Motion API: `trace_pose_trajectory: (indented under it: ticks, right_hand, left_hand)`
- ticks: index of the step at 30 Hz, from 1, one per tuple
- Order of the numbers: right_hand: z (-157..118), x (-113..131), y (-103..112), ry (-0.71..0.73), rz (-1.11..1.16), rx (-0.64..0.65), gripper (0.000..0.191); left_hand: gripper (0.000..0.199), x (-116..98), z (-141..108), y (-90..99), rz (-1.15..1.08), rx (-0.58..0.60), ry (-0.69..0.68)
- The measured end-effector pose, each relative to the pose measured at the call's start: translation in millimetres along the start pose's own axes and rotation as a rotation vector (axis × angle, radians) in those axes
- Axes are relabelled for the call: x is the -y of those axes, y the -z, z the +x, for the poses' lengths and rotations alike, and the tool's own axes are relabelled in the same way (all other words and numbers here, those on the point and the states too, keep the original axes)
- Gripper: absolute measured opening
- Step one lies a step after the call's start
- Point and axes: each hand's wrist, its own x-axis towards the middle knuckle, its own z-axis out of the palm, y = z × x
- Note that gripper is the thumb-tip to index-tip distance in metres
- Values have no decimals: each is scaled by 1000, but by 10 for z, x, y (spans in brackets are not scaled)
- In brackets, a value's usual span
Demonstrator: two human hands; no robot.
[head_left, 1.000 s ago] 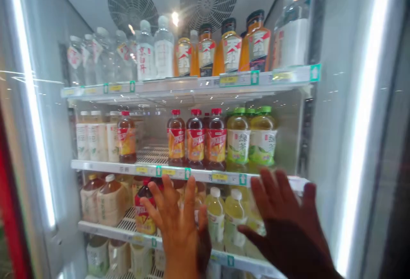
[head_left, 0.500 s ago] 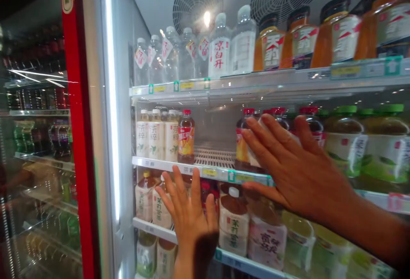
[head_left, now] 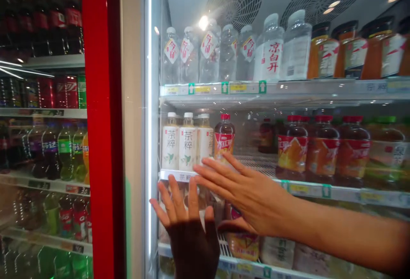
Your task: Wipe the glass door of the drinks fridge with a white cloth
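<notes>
My left hand (head_left: 188, 228) is raised, fingers spread, in front of the lower bottles and below the middle shelf's edge (head_left: 173, 175). My right hand (head_left: 243, 193) reaches in from the right, palm facing the cooler, fingers stretched out and pointing left, thumb apart. It overlaps the bottom of a red-capped tea bottle (head_left: 224, 136) and the shelf edge. Neither hand holds anything. Whether either one touches glass or a bottle is unclear. White-labelled tea bottles (head_left: 188, 142) stand left of the red-capped one, above my left hand.
Clear water bottles (head_left: 209, 53) and amber bottles (head_left: 352, 53) line the top shelf. More red-capped bottles (head_left: 323, 146) stand on the middle shelf at right. A red door frame (head_left: 104, 121) separates this cooler from another with dark bottles (head_left: 41, 27).
The view has swung left, showing more of the neighbouring cooler. My right hand has moved left across the shelf, closer to my left hand. Both remain open.
</notes>
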Motion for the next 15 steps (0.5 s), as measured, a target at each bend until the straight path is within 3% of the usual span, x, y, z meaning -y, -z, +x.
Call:
trace_pose_trajectory:
  ticks: [3, 6, 10, 15]
  right_hand:
    - [249, 1, -25, -58, -37, -12, 101]
    - [332, 37, -28, -92, -41, -3, 105]
    - [220, -19, 13, 8, -65, 62, 94]
    - [-103, -179, 133, -215, -161, -4, 95]
  left_hand:
    - [80, 152, 4, 48, -9, -51, 14]
    - [80, 229, -14, 69, -8, -68, 29]
    - [82, 246, -35, 48, -23, -64, 49]
    - [83, 82, -41, -73, -59, -86, 23]
